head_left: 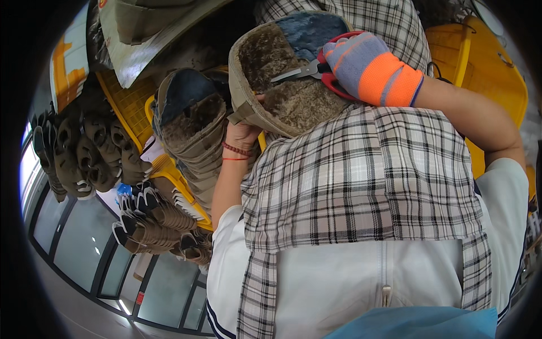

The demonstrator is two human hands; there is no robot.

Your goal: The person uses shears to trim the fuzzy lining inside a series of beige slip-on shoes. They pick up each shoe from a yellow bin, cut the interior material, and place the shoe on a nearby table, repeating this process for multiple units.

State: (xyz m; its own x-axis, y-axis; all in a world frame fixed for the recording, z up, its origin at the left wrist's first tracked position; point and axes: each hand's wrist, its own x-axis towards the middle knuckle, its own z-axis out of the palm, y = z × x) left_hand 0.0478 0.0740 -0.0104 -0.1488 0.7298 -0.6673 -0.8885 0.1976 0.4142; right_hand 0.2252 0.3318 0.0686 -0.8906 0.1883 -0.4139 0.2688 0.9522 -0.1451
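In front of my chest is a khaki winter hat, its opening toward me, with brown plush and a blue lining inside. My left hand, bare, holds the hat from below at its left edge; most of its fingers are hidden behind the fabric. An orange and grey knit glove covers my right hand. It is closed around the red handles of a pair of scissors, whose metal blades point left over the plush lining.
Left of the hat stands a stack of similar hats by a yellow plastic basket. Several brown caps and more stacked brown items lie farther left. Another yellow bin is at the right. A plaid apron covers my front.
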